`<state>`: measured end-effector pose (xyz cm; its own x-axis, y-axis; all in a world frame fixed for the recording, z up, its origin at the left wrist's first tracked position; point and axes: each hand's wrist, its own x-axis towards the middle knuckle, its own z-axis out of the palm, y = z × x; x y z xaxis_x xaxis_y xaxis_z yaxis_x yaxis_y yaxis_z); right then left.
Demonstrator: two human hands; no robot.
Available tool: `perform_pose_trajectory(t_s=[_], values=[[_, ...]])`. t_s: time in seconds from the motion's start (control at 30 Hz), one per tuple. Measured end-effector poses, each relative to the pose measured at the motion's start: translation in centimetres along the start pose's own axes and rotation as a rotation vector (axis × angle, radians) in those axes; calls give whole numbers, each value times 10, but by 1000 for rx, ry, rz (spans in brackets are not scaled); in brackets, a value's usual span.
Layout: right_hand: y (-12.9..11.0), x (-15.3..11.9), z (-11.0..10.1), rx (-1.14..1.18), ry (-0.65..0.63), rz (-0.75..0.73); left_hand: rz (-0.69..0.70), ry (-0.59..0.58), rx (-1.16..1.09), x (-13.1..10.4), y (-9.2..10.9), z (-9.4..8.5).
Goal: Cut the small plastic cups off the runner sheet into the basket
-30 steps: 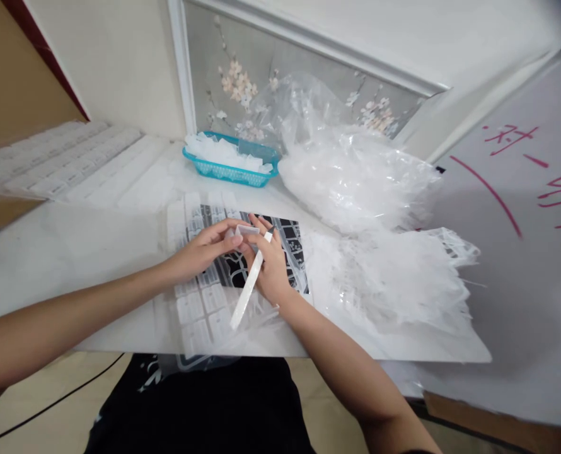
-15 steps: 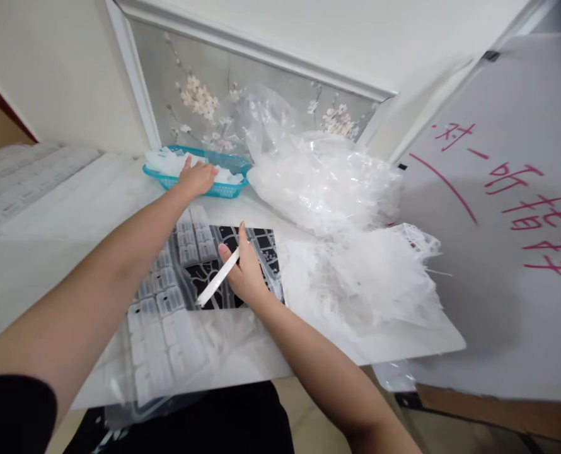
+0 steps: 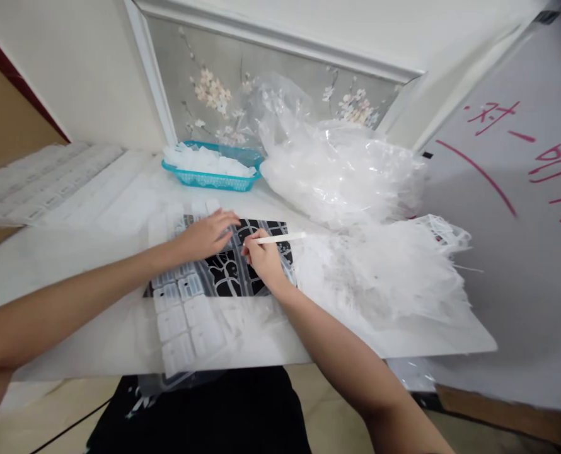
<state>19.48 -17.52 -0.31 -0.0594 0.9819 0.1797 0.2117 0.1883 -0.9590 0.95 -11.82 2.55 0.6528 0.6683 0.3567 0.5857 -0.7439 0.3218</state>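
Observation:
My right hand [image 3: 264, 255] is closed around a slim white pen-like tool [image 3: 285, 238], whose back end points right; its tip is hidden by my fingers. It is over a black sheet with a grey line pattern [image 3: 226, 284], partly under clear plastic. To the left, my left hand [image 3: 208, 236] is over the same sheet and the far end of the moulded pieces. Its fingers stretch to the right, thumb apart, and nothing shows in them. A translucent strip of moulded rectangular pieces [image 3: 171, 323] runs from under that arm towards the table's front edge.
A blue basket [image 3: 209, 181] of white pieces stands at the back. Right of it bulges a clear plastic bag [image 3: 341, 170]. A heap of thin translucent scraps [image 3: 398, 271] covers the right side. More moulded strips [image 3: 53, 183] lie far left. A whiteboard [image 3: 507, 284] stands at right.
My left hand has left the basket and come down to the sheet. The white tool, earlier slanting down-left across my right hand, now lies in a writing-like hold, pointing right.

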Motion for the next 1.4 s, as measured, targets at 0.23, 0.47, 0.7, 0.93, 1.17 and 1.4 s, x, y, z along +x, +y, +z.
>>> perform_pose_trajectory(t_s=[0.23, 0.47, 0.7, 0.93, 1.17, 1.4], values=[[1, 3, 2, 70, -21, 112, -61, -93, -64, -28, -3, 12], [5, 4, 4, -16, -11, 81, 1, -114, 23, -29, -1, 9], [5, 7, 6, -70, -31, 73, 45, -106, 85, -28, 1, 14], [5, 13, 4, -205, -75, 33, -426, 474, -708, -21, -7, 7], [-2, 2, 5, -97, -63, 26, -728, 994, -1472, -24, -23, -11], [-9, -1, 22, 136, -71, 77, -733, 411, -1265, -29, -14, -33]])
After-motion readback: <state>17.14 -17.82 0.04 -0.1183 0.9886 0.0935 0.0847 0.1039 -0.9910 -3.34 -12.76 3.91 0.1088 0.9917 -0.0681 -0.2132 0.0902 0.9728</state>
